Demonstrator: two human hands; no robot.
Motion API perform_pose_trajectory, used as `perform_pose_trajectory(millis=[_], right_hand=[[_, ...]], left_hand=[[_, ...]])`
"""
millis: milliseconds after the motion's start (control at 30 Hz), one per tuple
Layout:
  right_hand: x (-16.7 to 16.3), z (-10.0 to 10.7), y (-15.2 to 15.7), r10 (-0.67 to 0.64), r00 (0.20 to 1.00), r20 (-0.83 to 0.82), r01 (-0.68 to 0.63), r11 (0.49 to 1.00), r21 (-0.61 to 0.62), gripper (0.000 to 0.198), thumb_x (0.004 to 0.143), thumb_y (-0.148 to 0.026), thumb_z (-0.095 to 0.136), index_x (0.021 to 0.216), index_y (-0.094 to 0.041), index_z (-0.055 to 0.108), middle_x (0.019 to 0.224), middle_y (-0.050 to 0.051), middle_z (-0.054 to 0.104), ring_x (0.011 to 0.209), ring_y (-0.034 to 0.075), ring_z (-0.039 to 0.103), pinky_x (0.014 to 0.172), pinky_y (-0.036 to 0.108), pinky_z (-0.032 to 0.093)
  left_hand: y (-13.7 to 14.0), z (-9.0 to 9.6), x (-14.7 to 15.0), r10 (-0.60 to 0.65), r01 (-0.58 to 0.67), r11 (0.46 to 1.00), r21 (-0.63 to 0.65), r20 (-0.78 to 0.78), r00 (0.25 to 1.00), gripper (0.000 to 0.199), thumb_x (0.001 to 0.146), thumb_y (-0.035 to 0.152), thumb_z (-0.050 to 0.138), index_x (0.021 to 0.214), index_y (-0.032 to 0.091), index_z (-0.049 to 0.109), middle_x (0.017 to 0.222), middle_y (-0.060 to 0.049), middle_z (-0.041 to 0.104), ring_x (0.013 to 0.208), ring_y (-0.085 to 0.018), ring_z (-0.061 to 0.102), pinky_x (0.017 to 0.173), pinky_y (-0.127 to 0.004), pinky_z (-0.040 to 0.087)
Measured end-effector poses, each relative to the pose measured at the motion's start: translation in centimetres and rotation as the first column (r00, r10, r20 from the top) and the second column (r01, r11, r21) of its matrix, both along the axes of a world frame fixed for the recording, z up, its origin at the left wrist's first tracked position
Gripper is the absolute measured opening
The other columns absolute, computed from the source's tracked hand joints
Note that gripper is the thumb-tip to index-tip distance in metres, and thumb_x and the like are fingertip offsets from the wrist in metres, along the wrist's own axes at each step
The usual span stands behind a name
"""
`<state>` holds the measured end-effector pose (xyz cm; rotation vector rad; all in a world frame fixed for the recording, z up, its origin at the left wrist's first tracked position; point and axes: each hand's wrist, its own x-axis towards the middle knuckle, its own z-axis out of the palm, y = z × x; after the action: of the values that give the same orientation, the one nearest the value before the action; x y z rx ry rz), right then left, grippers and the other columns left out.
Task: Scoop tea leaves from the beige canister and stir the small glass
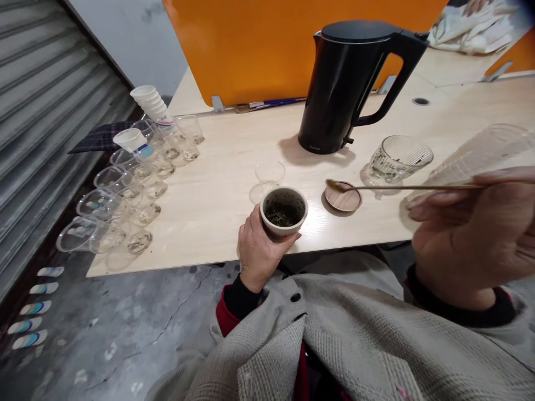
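Note:
My left hand (261, 245) wraps round a small ceramic jar (283, 229) near the table's front edge. Dark dried leaves (282, 216), which look like tea, lie inside it. In my right hand (472, 234) is a thin long-handled scoop (401, 187), its tip pointing left. That tip hovers over a round wooden lid (343, 198), and I cannot tell whether it carries anything. Just behind the jar stands a clear plastic cup (270, 174). A ribbed glass pitcher (401, 159) with some leaf bits in it is beyond the lid.
A black electric kettle (334, 89) stands at the back before an orange partition (251, 50). Several clear cups (111, 203) with leaves fill the table's left end, alongside stacked paper cups (152, 103). Nested clear cups (480, 150) lie at the right.

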<state>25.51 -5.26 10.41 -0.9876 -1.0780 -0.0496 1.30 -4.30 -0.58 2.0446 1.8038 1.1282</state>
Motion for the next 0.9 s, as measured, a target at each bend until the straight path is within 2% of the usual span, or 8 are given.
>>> perform_pose_trajectory(millis=[67,100,167,267,367,567,733,900], right_hand=[[-2.0,-0.1,0.1,0.135,0.990,-0.036,-0.132,0.987,0.091,0.011,0.097,-0.025,0.069,0.088,-0.025,0.075,0.063,-0.003,0.064,0.048,0.013,0.062,0.040,0.028,0.048],[-2.7,-0.3,0.2,0.217,0.975,-0.037,-0.214,0.973,0.082,0.012,0.096,-0.019,0.068,0.091,-0.024,0.078,0.066,-0.003,0.069,0.048,0.013,0.064,0.040,0.028,0.049],[-3.6,-0.9,0.3,0.372,0.928,-0.031,-0.373,0.927,-0.039,0.017,0.098,-0.014,0.066,0.100,-0.024,0.080,0.075,-0.002,0.075,0.054,0.013,0.068,0.045,0.028,0.054],[-3.8,-1.7,0.1,0.493,0.870,0.029,-0.475,0.851,-0.224,0.017,0.102,-0.017,0.066,0.109,-0.024,0.079,0.085,0.000,0.077,0.066,0.015,0.074,0.056,0.029,0.060],[-3.5,-2.2,-0.1,0.542,0.823,0.171,-0.460,0.812,-0.359,0.019,0.103,-0.018,0.062,0.116,-0.025,0.074,0.089,0.001,0.075,0.077,0.016,0.077,0.064,0.030,0.062],[-3.5,-1.6,-0.2,0.465,0.722,0.512,-0.296,0.877,-0.379,0.021,0.102,-0.012,0.057,0.114,-0.026,0.069,0.082,0.000,0.076,0.068,0.015,0.073,0.065,0.028,0.060],[-3.5,-1.2,-0.5,0.503,0.692,0.517,-0.321,0.856,-0.405,0.022,0.103,-0.012,0.057,0.114,-0.028,0.067,0.083,0.000,0.076,0.069,0.016,0.073,0.064,0.028,0.061],[-3.6,-1.3,-0.4,0.616,0.655,0.437,-0.424,0.779,-0.462,0.022,0.103,-0.013,0.056,0.110,-0.030,0.069,0.080,-0.001,0.075,0.064,0.015,0.072,0.059,0.029,0.060]], left_hand=[[0.0,0.0,0.0,0.003,-0.003,1.000,-0.012,-0.001,1.000,0.102,0.070,0.072,0.090,0.148,0.021,0.049,0.136,-0.018,0.072,0.122,-0.038,0.072,0.102,-0.053,0.058],[0.0,0.0,0.0,0.003,-0.003,1.000,-0.018,-0.001,1.000,0.102,0.070,0.073,0.090,0.148,0.021,0.049,0.137,-0.018,0.072,0.123,-0.038,0.072,0.103,-0.053,0.057],[0.0,0.1,0.0,0.000,0.000,1.000,-0.028,0.000,1.000,0.103,0.070,0.073,0.090,0.149,0.021,0.048,0.138,-0.018,0.072,0.123,-0.038,0.072,0.103,-0.053,0.057],[0.0,0.3,-0.1,-0.009,0.009,0.999,-0.048,0.003,1.000,0.103,0.071,0.071,0.090,0.150,0.020,0.048,0.139,-0.018,0.071,0.125,-0.038,0.072,0.104,-0.052,0.058],[-0.2,0.5,-0.1,-0.014,0.014,0.998,-0.056,0.008,1.000,0.103,0.071,0.069,0.091,0.151,0.021,0.048,0.139,-0.018,0.072,0.125,-0.037,0.071,0.104,-0.050,0.058],[-0.6,0.6,-0.3,-0.049,0.049,0.997,-0.057,0.017,0.999,0.101,0.073,0.064,0.093,0.152,0.023,0.046,0.139,-0.015,0.072,0.126,-0.036,0.071,0.105,-0.049,0.058],[-0.6,0.4,-0.3,-0.041,0.042,0.998,-0.053,0.012,0.999,0.104,0.071,0.065,0.094,0.153,0.024,0.044,0.142,-0.015,0.070,0.127,-0.035,0.072,0.105,-0.050,0.058],[-0.6,0.6,-0.3,-0.043,0.044,0.996,-0.082,0.016,0.999,0.102,0.072,0.065,0.093,0.152,0.025,0.044,0.141,-0.014,0.071,0.126,-0.035,0.072,0.105,-0.050,0.058]])
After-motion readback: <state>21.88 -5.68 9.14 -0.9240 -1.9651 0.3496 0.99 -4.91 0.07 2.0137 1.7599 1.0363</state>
